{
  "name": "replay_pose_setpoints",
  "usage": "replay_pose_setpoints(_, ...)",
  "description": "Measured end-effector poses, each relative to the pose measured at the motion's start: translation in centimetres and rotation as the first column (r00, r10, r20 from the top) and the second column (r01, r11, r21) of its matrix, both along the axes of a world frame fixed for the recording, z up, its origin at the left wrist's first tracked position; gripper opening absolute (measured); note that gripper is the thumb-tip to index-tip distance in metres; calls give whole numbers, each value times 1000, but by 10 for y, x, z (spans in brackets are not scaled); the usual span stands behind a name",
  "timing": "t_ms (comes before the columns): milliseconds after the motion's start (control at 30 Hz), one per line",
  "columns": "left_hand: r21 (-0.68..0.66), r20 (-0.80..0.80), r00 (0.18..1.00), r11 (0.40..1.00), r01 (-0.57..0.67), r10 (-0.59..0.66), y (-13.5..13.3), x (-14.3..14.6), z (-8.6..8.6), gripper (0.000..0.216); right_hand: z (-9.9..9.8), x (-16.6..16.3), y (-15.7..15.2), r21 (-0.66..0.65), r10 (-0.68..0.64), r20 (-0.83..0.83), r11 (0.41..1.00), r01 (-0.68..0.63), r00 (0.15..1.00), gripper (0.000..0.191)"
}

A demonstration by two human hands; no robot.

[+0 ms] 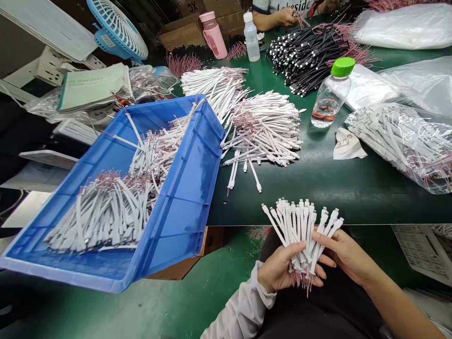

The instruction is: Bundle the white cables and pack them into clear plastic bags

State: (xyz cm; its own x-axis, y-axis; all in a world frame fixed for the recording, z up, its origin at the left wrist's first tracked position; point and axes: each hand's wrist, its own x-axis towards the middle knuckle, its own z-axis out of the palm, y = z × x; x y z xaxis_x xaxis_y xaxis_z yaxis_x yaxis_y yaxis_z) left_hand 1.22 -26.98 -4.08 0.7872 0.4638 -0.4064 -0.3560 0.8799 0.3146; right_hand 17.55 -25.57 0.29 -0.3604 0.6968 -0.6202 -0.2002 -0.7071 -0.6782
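Observation:
My left hand [278,270] is closed round the lower end of a fanned bundle of short white cables [303,226], held over my lap just below the table edge. My right hand [344,254] grips the same bundle from the right, fingers pressed against the cables. Pink wire ends stick out under my hands. A loose pile of white cables [264,129] lies on the green table [335,183] beyond the bundle. A blue plastic crate [183,197] at left, tilted over the table edge, holds more white cables [116,202].
A clear bottle with a green cap [334,92] stands mid-table beside a crumpled tissue [348,145]. Bagged white cables [406,141] lie at right, black cables [310,54] farther back. A pink cup [213,35], a small bottle [251,37], a blue fan [116,28] and another person's hand [286,16] are at the back.

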Motion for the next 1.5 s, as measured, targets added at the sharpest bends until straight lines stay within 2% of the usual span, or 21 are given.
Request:
replay_pose_setpoints(100,30,-72,997,1000,-5,7,1,0,2,52,-5,4,0,44,-17,53,999,14,998,37)
replay_pose_setpoints(233,126,-214,976,990,60,-31,5,2,15,48,-10,9,-2,69,33,79,997,-38,996,38)
replay_pose_setpoints(333,125,-237,971,990,69,-38,7,3,21,47,-12,10,-3,81,17,88,996,-24,996,37)
replay_pose_setpoints(467,117,-206,978,991,64,-39,8,5,13,43,-12,7,0,84,-18,94,996,10,995,37)
replay_pose_setpoints(600,173,-196,980,985,3,31,7,5,-2,43,-10,4,2,82,25,107,996,-34,994,42)
replay_pose_setpoints(667,246,-236,969,969,-17,77,5,6,-2,44,-8,2,-5,112,4,152,994,-22,988,41)
replay_pose_setpoints(733,401,-375,916,916,20,144,1,8,6,40,-4,-3,-17,195,-55,255,981,4,965,48)
replay_pose_setpoints(800,563,-526,812,819,110,253,-2,12,21,33,2,-10,-29,290,-126,383,957,11,915,68)
replay_pose_setpoints(833,619,-570,762,770,151,308,-3,13,29,31,6,-14,-33,326,-172,439,945,22,882,71)
replay_pose_setpoints(900,686,-585,711,705,178,390,-2,16,44,44,13,-20,-33,374,-265,474,924,80,839,60)
replay_pose_setpoints(933,698,-574,714,695,171,401,0,16,49,55,16,-20,-29,376,-296,438,918,126,849,51)
replay_pose_setpoints(967,688,-553,746,709,157,371,2,15,52,65,18,-20,-23,349,-298,369,922,166,880,44)
replay_pose_setpoints(1000,646,-513,809,749,145,285,5,13,53,70,21,-18,-17,288,-273,281,938,190,920,42)
replay_pose_setpoints(1067,458,-332,943,871,177,-17,9,7,49,71,23,-12,-6,102,-150,108,985,139,983,45)
replay_pose_setpoints(1100,344,-195,967,912,222,-162,11,4,45,69,23,-9,-2,18,-93,51,996,92,994,47)
replay_pose_setpoints(1133,245,-70,966,934,259,-249,11,1,40,67,22,-6,0,-39,-53,16,998,53,998,48)
replay_pose_setpoints(1200,126,30,970,963,237,-243,10,-2,30,61,17,-2,1,-81,-22,-23,997,20,999,45)
replay_pose_setpoints(1333,48,-40,998,998,51,-49,7,-4,21,47,1,5,-6,-119,-17,-127,993,1,992,38)
replay_pose_setpoints(1500,-7,20,999,999,43,-43,8,-6,18,42,-14,13,-12,-95,-70,-51,993,65,996,41)
